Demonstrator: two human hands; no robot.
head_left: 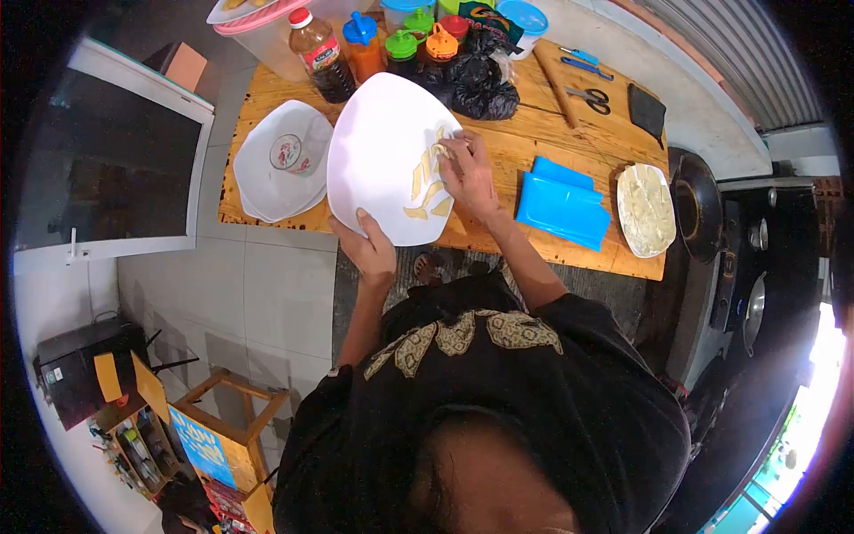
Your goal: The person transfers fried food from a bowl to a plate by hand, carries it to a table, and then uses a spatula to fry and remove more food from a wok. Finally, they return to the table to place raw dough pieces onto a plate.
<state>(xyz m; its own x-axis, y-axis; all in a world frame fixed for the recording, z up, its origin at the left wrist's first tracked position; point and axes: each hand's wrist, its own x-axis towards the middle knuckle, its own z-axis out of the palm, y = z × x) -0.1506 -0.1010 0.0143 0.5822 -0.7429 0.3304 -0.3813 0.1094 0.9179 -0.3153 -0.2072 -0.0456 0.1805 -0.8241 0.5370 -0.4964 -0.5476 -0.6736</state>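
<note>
A large white plate [374,133] is tilted up over the table's front edge. My left hand [366,252] grips its lower left rim, thumb on top. Several pale yellow food slices [417,182] lie along the plate's right side. Over the upper ones, my right hand [469,173] has its fingers bent and pinched at a slice by the right rim; the fingertips partly hide it. To the left, a stack of white plates [253,191] bears a clear patterned glass [286,153].
Sauce bottles [363,49], a dark-liquid bottle [321,58] and black plastic bags [481,84] stand behind. Rightward lie a blue plastic packet [562,206], scissors [591,98], and a plate of pale food [647,209] beside a dark wok [696,205]. A wooden stool [233,400] is lower left.
</note>
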